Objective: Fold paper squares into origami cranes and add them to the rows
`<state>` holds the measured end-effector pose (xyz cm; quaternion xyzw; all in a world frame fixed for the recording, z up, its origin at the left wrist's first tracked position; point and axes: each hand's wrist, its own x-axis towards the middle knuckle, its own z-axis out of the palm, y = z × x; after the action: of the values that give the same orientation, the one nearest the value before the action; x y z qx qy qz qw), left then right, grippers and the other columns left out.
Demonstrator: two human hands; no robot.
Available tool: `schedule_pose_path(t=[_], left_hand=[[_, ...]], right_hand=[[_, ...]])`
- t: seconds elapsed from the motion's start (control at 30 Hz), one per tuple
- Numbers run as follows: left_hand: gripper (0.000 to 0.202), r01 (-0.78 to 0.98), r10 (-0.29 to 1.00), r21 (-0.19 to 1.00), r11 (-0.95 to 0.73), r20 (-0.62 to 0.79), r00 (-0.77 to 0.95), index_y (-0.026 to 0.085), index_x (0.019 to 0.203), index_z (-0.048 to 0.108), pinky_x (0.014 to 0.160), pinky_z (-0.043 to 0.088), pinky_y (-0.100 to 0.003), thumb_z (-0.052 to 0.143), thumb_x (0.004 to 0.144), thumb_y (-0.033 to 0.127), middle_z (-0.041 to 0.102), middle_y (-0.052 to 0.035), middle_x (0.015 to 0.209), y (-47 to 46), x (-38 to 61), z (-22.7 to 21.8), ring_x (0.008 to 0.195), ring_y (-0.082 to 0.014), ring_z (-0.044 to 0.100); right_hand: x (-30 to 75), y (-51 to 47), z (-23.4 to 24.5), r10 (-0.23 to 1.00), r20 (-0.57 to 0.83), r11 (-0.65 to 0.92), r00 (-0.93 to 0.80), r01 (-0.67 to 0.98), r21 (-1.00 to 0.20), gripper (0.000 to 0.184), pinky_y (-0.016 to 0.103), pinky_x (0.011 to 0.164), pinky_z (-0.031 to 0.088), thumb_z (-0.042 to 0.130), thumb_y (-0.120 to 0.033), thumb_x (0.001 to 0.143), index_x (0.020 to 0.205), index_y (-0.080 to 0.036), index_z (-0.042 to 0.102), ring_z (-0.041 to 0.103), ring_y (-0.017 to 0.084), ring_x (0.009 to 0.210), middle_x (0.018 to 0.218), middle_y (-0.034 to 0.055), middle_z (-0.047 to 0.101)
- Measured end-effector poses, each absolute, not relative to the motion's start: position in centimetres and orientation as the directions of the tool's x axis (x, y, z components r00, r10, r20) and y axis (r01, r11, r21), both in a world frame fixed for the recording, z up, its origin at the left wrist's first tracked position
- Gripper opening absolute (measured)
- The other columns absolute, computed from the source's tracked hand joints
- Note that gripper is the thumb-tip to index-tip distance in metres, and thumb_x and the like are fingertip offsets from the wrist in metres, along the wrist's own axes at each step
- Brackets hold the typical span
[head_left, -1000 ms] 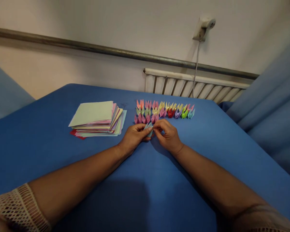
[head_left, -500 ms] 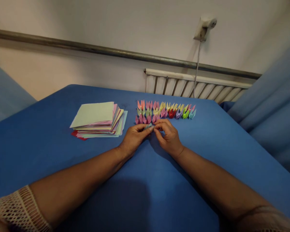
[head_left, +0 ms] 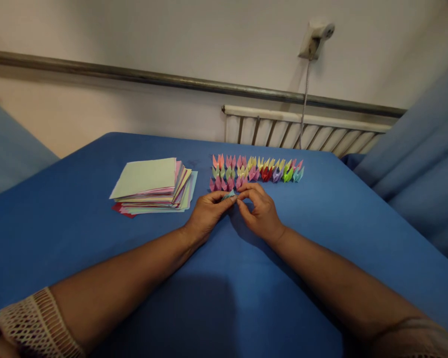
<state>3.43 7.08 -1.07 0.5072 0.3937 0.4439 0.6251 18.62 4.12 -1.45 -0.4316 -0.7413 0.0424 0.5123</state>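
My left hand (head_left: 207,214) and my right hand (head_left: 259,210) meet over the blue table (head_left: 321,233), fingers pinched together on a small light-blue folded paper piece (head_left: 229,195). The piece is mostly hidden between my fingertips. Just beyond my hands stand rows of small folded paper pieces (head_left: 256,171) in several colours, the nearest row close to my fingertips. A stack of coloured paper sheets (head_left: 153,186) lies to the left of my left hand.
The table's far edge runs just behind the folded pieces, with a white slatted rail (head_left: 302,132) and a metal pipe (head_left: 134,75) along the wall. Blue fabric (head_left: 421,159) hangs at the right. A cable drops from a wall fitting (head_left: 313,40).
The light-blue piece has gone lower and flatter between my fingers. My hands stay almost in place, pressed closer together.
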Motion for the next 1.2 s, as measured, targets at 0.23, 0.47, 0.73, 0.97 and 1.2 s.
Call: schedule_pose_path(t=[0.23, 0.47, 0.73, 0.97, 1.2], left_hand=[[0.016, -0.378, 0.923, 0.878, 0.293, -0.155, 0.353, 0.015, 0.073, 0.067, 0.082, 0.049, -0.03, 0.077, 0.068, 0.025, 0.063, 0.0002, 0.077, 6.9, 3.5, -0.1, 0.079, -0.012, 0.059], [0.017, -0.405, 0.899, 0.842, 0.357, -0.192, 0.393, 0.015, 0.076, 0.067, 0.08, 0.049, -0.029, 0.078, 0.067, 0.023, 0.064, -0.001, 0.081, 6.8, 3.5, 0.1, 0.082, -0.0126, 0.06], [0.02, -0.284, 0.915, 0.921, 0.268, -0.151, 0.375, 0.016, 0.08, 0.069, 0.067, 0.047, -0.022, 0.076, 0.07, 0.032, 0.062, 0.0002, 0.081, 6.8, 3.4, -0.1, 0.073, -0.0094, 0.057], [0.02, -0.261, 0.931, 0.943, 0.209, -0.11, 0.347, 0.016, 0.077, 0.069, 0.067, 0.045, -0.023, 0.077, 0.067, 0.032, 0.061, 0.0007, 0.077, 6.6, 3.5, 0.1, 0.069, -0.0091, 0.055], [0.02, -0.268, 0.935, 0.938, 0.221, -0.125, 0.333, 0.015, 0.076, 0.067, 0.064, 0.043, -0.022, 0.077, 0.068, 0.03, 0.058, 0.0013, 0.073, 6.5, 3.6, 0.1, 0.067, -0.0086, 0.052]], right_hand=[[18.2, 4.1, -1.7, 0.731, 0.682, 0.587, -0.015, 0.523, -0.618, 0.01, 0.032, 0.077, 0.049, 0.053, -0.013, 0.081, 0.083, -0.021, 0.057, 0.058, 0.018, 0.086, 0.09, 0.0052, 0.059], [17.8, 4.2, -2.0, 0.788, 0.613, 0.52, 0.066, 0.464, -0.718, 0.002, 0.026, 0.064, 0.045, 0.06, -0.02, 0.08, 0.08, -0.021, 0.062, 0.052, 0.013, 0.066, 0.078, 0.0004, 0.057], [17.7, 4.3, -2.2, 0.844, 0.524, 0.449, 0.119, 0.38, -0.809, 0.009, 0.024, 0.059, 0.044, 0.058, -0.024, 0.082, 0.075, -0.019, 0.062, 0.056, 0.012, 0.062, 0.071, -0.0013, 0.061], [17.7, 4.3, -2.0, 0.867, 0.491, 0.448, 0.086, 0.297, -0.843, 0.014, 0.023, 0.058, 0.044, 0.056, -0.028, 0.082, 0.071, -0.019, 0.059, 0.053, 0.011, 0.06, 0.066, -0.0016, 0.058], [17.7, 4.7, -2.6, 0.911, 0.407, 0.396, 0.066, 0.134, -0.908, 0.016, 0.022, 0.055, 0.043, 0.057, -0.032, 0.082, 0.073, -0.019, 0.058, 0.051, 0.01, 0.056, 0.062, -0.0032, 0.055]])
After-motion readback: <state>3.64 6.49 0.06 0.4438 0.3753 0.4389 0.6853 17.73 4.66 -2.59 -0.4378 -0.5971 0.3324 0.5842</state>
